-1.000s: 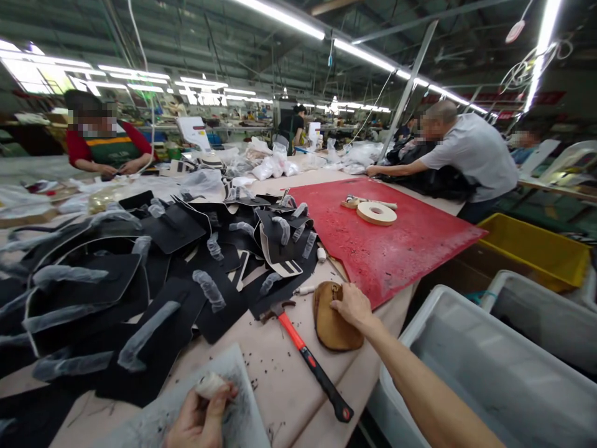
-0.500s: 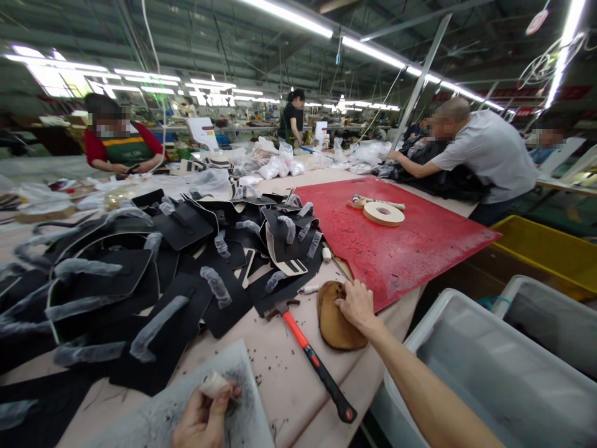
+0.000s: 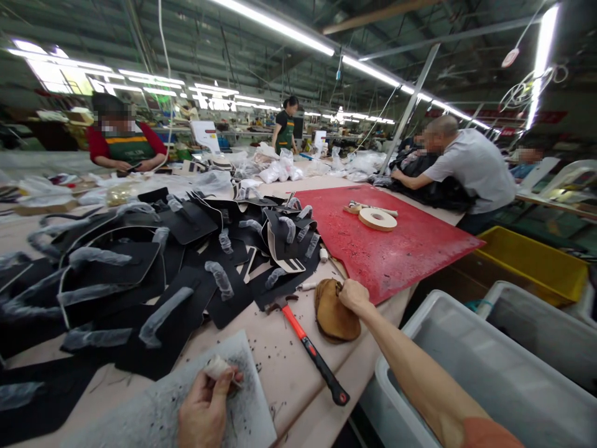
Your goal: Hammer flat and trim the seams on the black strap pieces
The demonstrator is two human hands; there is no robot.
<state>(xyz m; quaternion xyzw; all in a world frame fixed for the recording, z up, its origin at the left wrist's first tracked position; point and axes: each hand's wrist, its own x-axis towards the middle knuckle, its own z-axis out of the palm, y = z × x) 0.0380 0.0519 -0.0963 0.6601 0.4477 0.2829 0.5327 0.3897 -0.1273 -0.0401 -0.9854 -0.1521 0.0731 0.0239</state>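
Note:
My right hand (image 3: pixel 354 295) is closed on the upper edge of a brown leather pouch (image 3: pixel 332 312) that lies on the beige table (image 3: pixel 284 367), beside the corner of a red cutting board (image 3: pixel 392 242). My left hand (image 3: pixel 205 407) pinches a small whitish lump (image 3: pixel 217 367) over a grey pad (image 3: pixel 172 410) at the near edge. A hammer with a red and black handle (image 3: pixel 310 351) lies between my two hands, its head next to the pouch.
Black shoe pieces with clear plastic strips (image 3: pixel 140 267) cover the table's left half. A tape roll (image 3: pixel 377 218) sits on the red board. Grey bins (image 3: pixel 489 367) and a yellow bin (image 3: pixel 536 264) stand to the right. Other people work at the far side.
My right hand's fingers have closed on the pouch's upper edge, bunching it slightly. My left hand keeps its pinch on the lump. The view has shifted a little.

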